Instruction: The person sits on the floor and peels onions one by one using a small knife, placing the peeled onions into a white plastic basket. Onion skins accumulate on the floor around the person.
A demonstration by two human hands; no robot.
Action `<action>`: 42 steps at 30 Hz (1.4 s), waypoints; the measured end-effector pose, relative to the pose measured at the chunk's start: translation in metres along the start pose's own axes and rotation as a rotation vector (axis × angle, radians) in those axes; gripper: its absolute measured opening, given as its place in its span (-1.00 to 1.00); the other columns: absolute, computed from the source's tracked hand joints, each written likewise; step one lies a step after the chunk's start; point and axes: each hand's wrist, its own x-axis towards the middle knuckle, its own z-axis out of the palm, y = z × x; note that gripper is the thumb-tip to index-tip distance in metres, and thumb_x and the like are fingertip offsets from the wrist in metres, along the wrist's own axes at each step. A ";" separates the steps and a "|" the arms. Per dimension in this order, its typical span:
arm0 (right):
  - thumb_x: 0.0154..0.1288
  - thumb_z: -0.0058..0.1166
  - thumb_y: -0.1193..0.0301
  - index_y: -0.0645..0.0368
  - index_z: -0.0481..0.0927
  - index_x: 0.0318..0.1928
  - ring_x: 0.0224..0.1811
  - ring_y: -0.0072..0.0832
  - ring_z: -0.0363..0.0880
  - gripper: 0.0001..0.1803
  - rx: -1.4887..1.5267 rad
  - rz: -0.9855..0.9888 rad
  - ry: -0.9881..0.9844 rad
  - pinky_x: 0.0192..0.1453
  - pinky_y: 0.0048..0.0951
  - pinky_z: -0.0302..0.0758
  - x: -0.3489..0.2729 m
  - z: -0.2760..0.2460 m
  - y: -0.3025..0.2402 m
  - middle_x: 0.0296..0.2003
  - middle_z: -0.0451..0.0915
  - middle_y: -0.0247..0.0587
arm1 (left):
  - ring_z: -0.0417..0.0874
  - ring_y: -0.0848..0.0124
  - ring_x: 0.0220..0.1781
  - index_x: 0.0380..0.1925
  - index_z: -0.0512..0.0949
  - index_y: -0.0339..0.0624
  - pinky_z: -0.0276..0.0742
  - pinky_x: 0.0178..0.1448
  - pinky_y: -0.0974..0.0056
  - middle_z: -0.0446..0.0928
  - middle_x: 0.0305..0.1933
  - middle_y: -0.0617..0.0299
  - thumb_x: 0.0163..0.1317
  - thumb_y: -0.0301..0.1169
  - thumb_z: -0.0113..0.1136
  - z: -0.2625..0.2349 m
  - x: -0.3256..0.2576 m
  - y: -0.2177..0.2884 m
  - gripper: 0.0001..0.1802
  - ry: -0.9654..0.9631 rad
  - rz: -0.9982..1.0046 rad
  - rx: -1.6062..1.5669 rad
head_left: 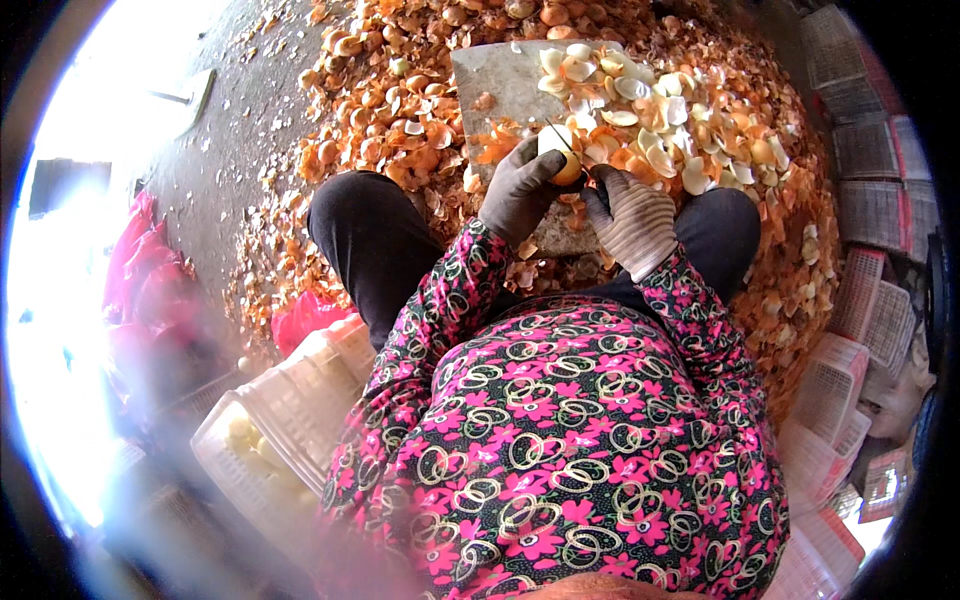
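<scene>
My left hand [522, 190], in a grey glove, is closed around an onion [568, 170] with some brown skin on it. The glove of my right hand [634, 214] is grey with a striped, paler back; its fingers close around a knife, whose handle they mostly hide. The thin dark knife blade [559, 136] crosses in front of a white, peeled-looking surface; I cannot tell whether this belongs to the same onion. Both hands meet over a grey board [500, 88] between my knees. White onion layers [655, 115] and orange-brown skins are heaped on and beside it.
Unpeeled onions [375, 105] lie among skins ahead and left. A pale plastic crate [310, 385] by my left side holds peeled onions [255, 440]. Pink bags [140, 270] and a red bag [303, 318] lie to the left. Plastic crates [868, 210] line the right side.
</scene>
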 end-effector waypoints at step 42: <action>0.13 0.31 0.29 0.27 0.61 -0.40 -0.61 -0.66 0.38 -0.73 0.905 0.595 0.159 -0.49 -0.49 0.37 0.028 0.027 0.048 -0.58 0.55 -0.37 | 0.60 0.40 -0.03 0.21 0.37 -0.29 0.58 -0.04 0.35 0.53 0.05 0.17 -0.07 -0.45 0.43 0.003 -0.001 -0.003 -0.24 -0.101 -0.164 0.289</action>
